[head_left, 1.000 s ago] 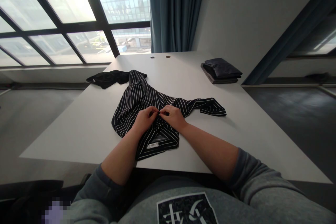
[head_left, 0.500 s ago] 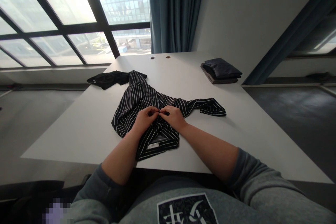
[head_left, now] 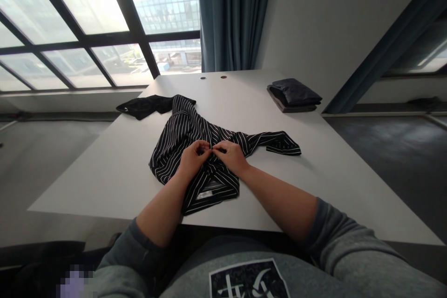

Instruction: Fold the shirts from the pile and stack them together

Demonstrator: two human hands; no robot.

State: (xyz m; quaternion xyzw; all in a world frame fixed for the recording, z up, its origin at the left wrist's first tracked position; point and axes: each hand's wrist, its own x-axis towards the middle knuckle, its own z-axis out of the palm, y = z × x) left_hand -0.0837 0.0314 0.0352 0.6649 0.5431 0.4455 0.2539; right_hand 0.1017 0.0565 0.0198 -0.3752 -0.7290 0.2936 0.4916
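Note:
A black shirt with thin white stripes (head_left: 181, 132) lies spread on the white table (head_left: 328, 167), its collar end near me and one sleeve stretched out to the right. My left hand (head_left: 193, 158) and my right hand (head_left: 231, 156) rest on the shirt's front near the collar. Their fingertips meet and pinch the fabric at the same spot, both hands closed. What lies between the fingertips is too small to make out.
A plain black garment (head_left: 143, 104) lies crumpled at the table's far left edge, touching the striped shirt. A folded dark pile (head_left: 294, 94) sits at the far right. Windows and a blue curtain (head_left: 232, 14) stand behind the table.

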